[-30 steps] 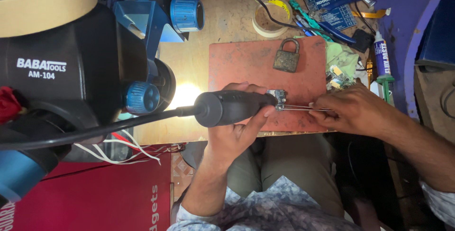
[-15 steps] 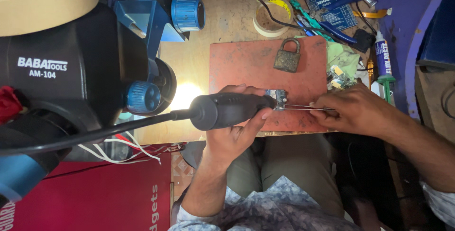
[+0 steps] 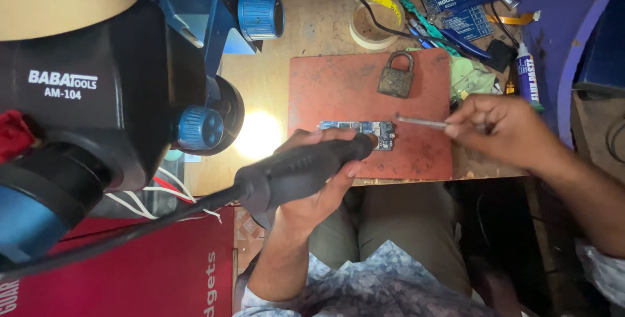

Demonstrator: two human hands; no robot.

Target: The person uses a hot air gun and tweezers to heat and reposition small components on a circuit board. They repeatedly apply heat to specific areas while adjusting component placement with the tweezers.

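Looking down from the head camera:
Left hand [image 3: 311, 190]: fingers wrapped tight around a black hot-air handpiece [image 3: 296, 172], its nozzle end pointing at the small blue circuit board [image 3: 359, 132]; a black cable runs off the handle toward the lower left.
Right hand [image 3: 500, 128]: fingertips pinched on slim metal tweezers [image 3: 420, 121], whose tips hang just off the right end of the board, not touching it as far as I can tell.
Circuit board: lying flat on the red work mat [image 3: 338, 89], near the mat's front edge, about midway along it.
Padlock [image 3: 396, 76]: rusty, resting on the mat toward its back right corner, well apart from the board.
Microscope [image 3: 97, 102]: big black body with blue knobs, filling the left side of the wooden bench [image 3: 299, 37]; a bright spot of light falls on the bench just left of the mat.
Back edge of bench: roll of tape [image 3: 372, 23], blue-handled pliers [image 3: 449, 27], white tube [image 3: 527, 76] near the right edge.
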